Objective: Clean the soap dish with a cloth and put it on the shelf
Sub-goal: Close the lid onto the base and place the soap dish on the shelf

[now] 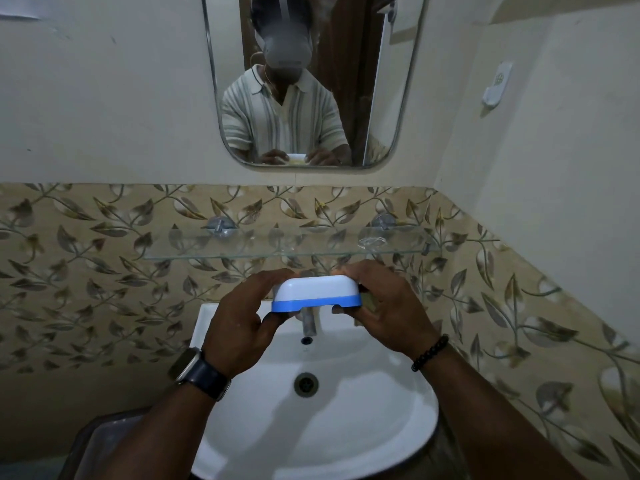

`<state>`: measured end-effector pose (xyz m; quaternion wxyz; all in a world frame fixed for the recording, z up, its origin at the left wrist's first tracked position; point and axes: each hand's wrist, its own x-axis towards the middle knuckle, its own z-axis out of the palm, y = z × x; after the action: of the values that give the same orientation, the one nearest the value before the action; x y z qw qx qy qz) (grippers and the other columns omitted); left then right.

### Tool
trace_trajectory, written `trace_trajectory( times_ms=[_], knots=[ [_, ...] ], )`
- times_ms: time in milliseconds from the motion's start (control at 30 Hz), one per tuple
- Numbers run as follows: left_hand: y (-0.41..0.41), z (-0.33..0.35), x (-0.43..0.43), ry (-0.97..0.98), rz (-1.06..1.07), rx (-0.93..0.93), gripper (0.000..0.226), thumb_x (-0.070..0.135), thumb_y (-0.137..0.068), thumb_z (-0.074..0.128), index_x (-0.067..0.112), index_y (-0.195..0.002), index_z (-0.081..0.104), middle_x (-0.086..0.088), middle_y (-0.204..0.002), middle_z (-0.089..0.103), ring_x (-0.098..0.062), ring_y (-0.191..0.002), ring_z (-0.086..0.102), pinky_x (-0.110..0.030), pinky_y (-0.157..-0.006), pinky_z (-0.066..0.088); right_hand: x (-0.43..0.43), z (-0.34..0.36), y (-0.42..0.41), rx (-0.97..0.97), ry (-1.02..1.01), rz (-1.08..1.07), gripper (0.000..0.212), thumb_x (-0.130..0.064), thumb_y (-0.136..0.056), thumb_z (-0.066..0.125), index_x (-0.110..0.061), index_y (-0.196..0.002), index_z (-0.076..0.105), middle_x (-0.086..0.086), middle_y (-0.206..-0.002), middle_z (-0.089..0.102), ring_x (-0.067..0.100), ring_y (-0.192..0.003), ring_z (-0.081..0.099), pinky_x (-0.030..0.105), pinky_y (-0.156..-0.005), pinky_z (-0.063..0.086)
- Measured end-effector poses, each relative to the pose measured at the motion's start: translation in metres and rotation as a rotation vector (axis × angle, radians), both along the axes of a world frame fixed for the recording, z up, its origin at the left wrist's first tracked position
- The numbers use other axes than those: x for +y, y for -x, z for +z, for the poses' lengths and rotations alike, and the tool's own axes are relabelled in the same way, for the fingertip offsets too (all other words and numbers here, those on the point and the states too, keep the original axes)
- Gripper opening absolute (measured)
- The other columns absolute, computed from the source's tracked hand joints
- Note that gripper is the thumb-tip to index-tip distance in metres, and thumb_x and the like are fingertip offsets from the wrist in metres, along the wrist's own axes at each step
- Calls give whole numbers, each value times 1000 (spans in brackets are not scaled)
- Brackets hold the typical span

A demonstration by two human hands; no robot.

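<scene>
The soap dish, white with a blue rim band, is held level over the back of the sink, just below the glass shelf. My left hand grips its left end and my right hand grips its right end. A bit of yellowish cloth shows between the fingers of my right hand, mostly hidden. The shelf is a clear pane fixed to the leaf-pattern tiles by two metal brackets.
A white sink with a drain lies under my hands, and its tap is partly hidden behind the dish. A mirror hangs above the shelf. A wall hook is at right. A dark bin stands at lower left.
</scene>
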<state>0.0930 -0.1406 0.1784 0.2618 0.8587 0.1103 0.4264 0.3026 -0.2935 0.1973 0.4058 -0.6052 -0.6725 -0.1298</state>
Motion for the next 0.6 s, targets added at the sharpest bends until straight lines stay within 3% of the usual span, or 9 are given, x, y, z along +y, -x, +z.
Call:
trace_trajectory(
  times_ms=[100,233,400,533,600],
  knots=[
    [0,2,4,-13,0,2,40,16,-85,74,16,-124,66,6,-118,72,-8,-107,66,-23,-89,51,1,2,0,13,-8,23,44,-21,-81,83,-16,-120,62,-5,-113,64,12,-101,60,29,-85,52],
    [-5,20,12,-155,-21,-12,46,9,-82,71,13,-128,63,-2,-127,69,-15,-114,64,-32,-96,53,5,17,-3,42,2,145,58,-47,-82,75,-10,-125,62,1,-117,61,21,-110,59,37,-87,53],
    [-21,50,39,-325,2,19,59,-8,-79,72,12,-133,61,-6,-150,52,-28,-134,54,-36,-103,47,34,37,-11,-24,-64,24,49,-37,-84,77,-7,-120,62,8,-118,60,22,-113,57,37,-92,51],
    [-40,63,63,-371,38,153,64,7,-85,78,13,-144,54,-15,-155,46,-38,-139,47,-55,-104,49,63,46,-27,-121,-76,-53,50,-32,-83,80,-4,-120,61,13,-119,59,25,-113,56,36,-95,49],
    [-50,64,77,-350,40,206,68,17,-88,78,17,-149,48,-14,-158,43,-38,-140,45,-58,-106,47,79,48,-35,-143,-49,-77,50,-32,-84,79,-2,-120,60,15,-120,59,28,-113,55,40,-96,49]
  ],
)
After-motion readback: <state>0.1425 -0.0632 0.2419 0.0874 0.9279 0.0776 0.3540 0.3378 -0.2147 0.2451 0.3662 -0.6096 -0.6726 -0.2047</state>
